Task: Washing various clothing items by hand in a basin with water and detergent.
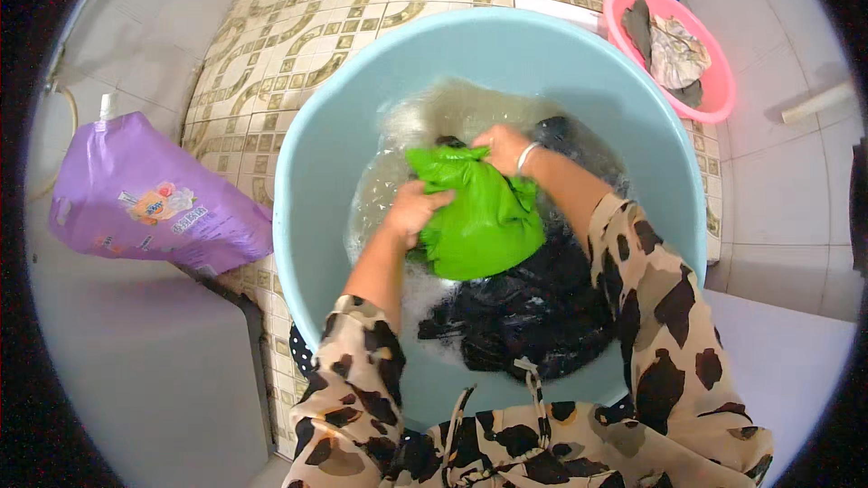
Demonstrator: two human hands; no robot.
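A wet, bright green cloth garment (484,221) is bunched between my two hands over a big light-blue tub (312,176). My left hand (416,211) grips its left side, fingers closed on the fabric. At its upper right edge my right hand (504,146), with a white bangle at the wrist, is closed on the cloth; some fingertips are hidden in the folds. Beneath it, dark wet clothes (538,321) lie in the tub, partly under cloudy, foamy water (470,108). What the green garment is exactly cannot be made out.
Left of the tub stands a purple spouted pouch (154,194) beside a grey-white panel (154,352). A pink basin (721,68) holding a few cloths sits at the far right by the tiled wall (778,190). Patterned floor tiles (362,27) surround the tub; a pipe (816,101) juts from the right wall.
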